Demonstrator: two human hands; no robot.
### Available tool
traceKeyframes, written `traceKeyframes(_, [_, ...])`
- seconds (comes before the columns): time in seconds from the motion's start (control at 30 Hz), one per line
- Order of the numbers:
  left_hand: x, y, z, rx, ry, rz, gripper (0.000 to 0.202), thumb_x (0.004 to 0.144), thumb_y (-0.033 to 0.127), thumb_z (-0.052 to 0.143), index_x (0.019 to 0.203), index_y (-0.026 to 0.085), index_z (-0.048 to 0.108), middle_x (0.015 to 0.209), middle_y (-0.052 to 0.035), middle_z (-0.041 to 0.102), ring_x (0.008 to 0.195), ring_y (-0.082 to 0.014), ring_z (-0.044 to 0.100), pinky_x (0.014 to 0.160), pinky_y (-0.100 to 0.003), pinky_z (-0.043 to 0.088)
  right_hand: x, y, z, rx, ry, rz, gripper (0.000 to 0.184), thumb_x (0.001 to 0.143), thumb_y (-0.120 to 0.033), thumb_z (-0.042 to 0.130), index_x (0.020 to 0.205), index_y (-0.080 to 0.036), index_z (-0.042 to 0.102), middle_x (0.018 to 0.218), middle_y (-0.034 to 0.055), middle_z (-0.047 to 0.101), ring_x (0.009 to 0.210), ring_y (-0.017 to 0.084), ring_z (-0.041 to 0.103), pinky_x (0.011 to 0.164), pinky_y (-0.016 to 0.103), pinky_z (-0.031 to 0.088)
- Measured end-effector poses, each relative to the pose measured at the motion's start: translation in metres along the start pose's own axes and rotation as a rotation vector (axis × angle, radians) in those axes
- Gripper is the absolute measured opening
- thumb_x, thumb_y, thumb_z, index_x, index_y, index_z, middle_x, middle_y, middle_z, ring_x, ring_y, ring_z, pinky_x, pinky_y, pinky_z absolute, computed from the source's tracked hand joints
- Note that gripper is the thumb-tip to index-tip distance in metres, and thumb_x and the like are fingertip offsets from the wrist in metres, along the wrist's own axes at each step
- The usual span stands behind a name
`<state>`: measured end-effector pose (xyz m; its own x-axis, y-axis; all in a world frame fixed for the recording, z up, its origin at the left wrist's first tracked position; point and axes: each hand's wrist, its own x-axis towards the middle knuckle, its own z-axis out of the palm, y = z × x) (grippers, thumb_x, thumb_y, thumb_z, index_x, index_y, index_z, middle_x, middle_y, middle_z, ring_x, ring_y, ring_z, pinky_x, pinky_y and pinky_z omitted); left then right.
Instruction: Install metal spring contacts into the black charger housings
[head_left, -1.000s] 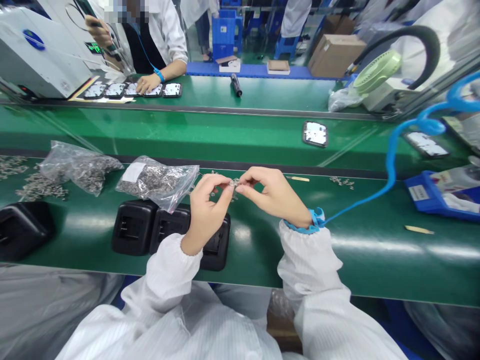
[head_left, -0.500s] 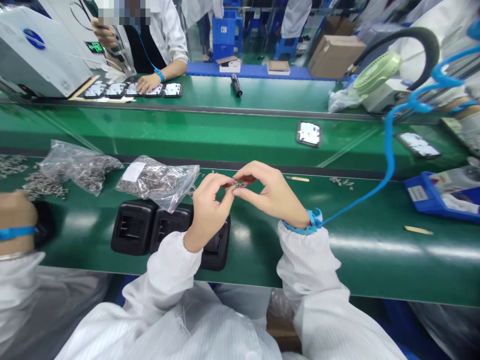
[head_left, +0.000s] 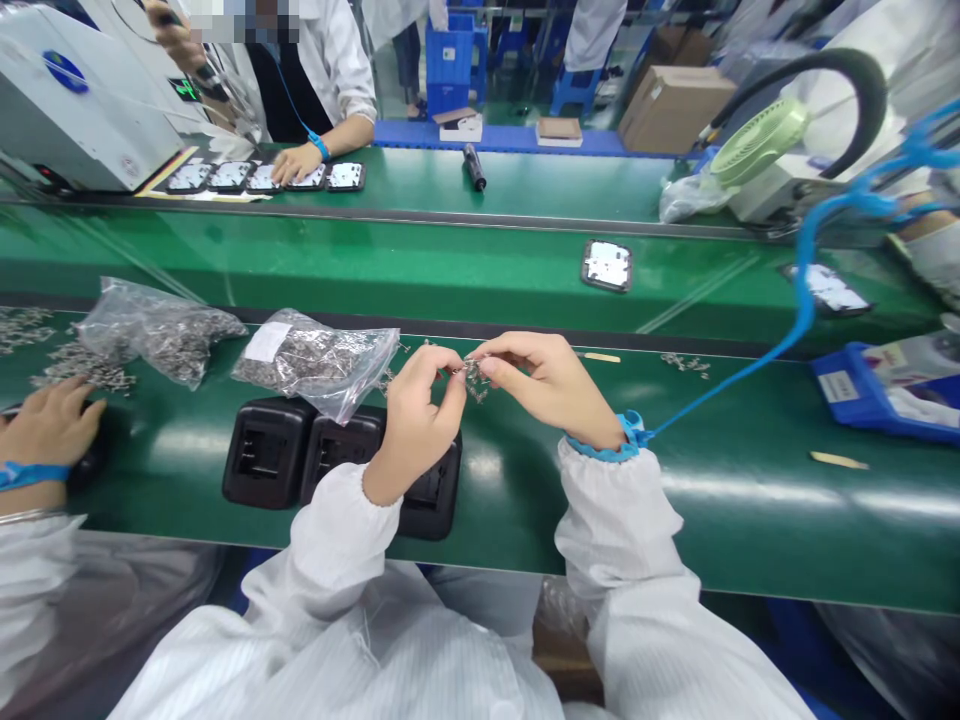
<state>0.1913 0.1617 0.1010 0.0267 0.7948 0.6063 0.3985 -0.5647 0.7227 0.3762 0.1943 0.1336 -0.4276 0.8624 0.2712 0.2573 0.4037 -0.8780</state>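
Note:
My left hand point(head_left: 421, 415) is closed, its thumb and forefinger pinching a small silvery metal piece near the fingertips. Facing it, my right hand point(head_left: 536, 378) is also pinched, with thin metal pieces at its fingertips. More of these small metal pieces point(head_left: 475, 384) show just below and between the two hands; whether they hang or lie on the table I cannot tell. Left of my left hand is a clear bag point(head_left: 311, 362) full of similar pieces. Black charger-like housings point(head_left: 266, 455) stand in a row, the rightmost partly hidden by my left forearm.
A second bag point(head_left: 161, 330) and a loose heap of metal pieces point(head_left: 82, 365) lie left, beside a co-worker's hand point(head_left: 52, 425). A blue coiled cord point(head_left: 731, 370) runs from my right wrist. A device half point(head_left: 607, 265) sits on the green belt; a blue tray point(head_left: 847, 390) stands right.
The clump at my fingertips has spread, with pieces now showing lower down. My right hand has dropped slightly. The co-worker's hand at left moved towards the heap. The device half shifted slightly left.

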Motion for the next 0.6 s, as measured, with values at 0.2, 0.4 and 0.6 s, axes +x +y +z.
traceKeyframes(0.2, [0.0017,0.0018,0.0017,-0.038,-0.021,0.052,0.011,0.096,0.013,0.056,0.094,0.023,0.061,0.095,-0.0032,0.067,0.091,-0.0176,0.063,0.083,-0.033,0.051,0.0008,-0.0023,0.0059,0.142,0.015,0.159,0.031,0.099,-0.045,0.064,0.088,-0.017,0.072,0.084,0.004,0.07,0.076,0.016,0.061,0.066,0.028,0.047])
traceKeyframes(0.4, [0.0015,0.0062,0.0054,-0.44,0.014,-0.259,0.012,0.097,0.03,0.066,0.096,0.022,0.057,0.109,-0.0059,0.068,0.106,-0.0177,0.067,0.092,-0.033,0.055,0.0001,-0.0022,0.0021,0.274,0.031,0.106,0.029,0.094,-0.047,0.072,0.099,-0.019,0.073,0.091,0.0045,0.07,0.081,0.016,0.06,0.071,0.029,0.049])
traceKeyframes(0.6, [0.0019,0.0059,0.0091,-0.533,0.07,-0.344,0.018,0.094,0.034,0.072,0.096,0.022,0.059,0.1,-0.0038,0.069,0.092,-0.0144,0.067,0.083,-0.028,0.055,0.0008,0.0019,0.0011,0.105,0.028,0.02,0.02,0.1,-0.036,0.062,0.096,-0.02,0.073,0.082,0.0032,0.067,0.072,0.016,0.058,0.064,0.029,0.046])
